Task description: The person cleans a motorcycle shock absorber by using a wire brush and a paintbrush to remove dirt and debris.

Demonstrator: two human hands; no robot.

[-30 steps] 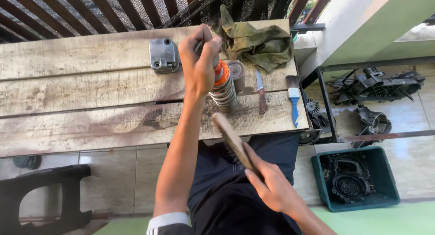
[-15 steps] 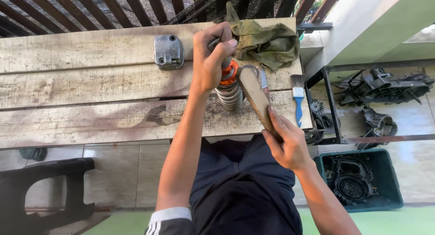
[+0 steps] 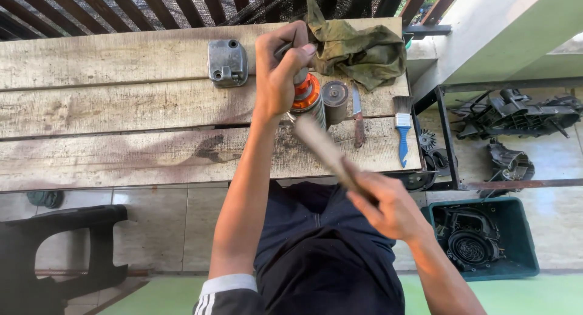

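My left hand (image 3: 280, 66) grips the upper shaft of a motor armature (image 3: 308, 99) with an orange band and grey windings, held upright on the wooden bench (image 3: 121, 108). My right hand (image 3: 388, 206) holds a wooden stick (image 3: 325, 151) by its lower end; the stick is motion-blurred and its far end is right at the armature's lower side. A round metal part (image 3: 334, 96) lies just right of the armature.
A grey metal cover (image 3: 228, 62) lies on the bench to the left. A green rag (image 3: 358, 48), a knife (image 3: 357, 115) and a blue-handled brush (image 3: 402, 130) lie to the right. A green crate (image 3: 486, 239) with machine parts sits on the floor. A dark stool (image 3: 54, 254) stands at the lower left.
My right hand swung the stick up beside the armature, then drew back down toward me, with its tip still at the armature. My left hand kept its grip on the shaft.
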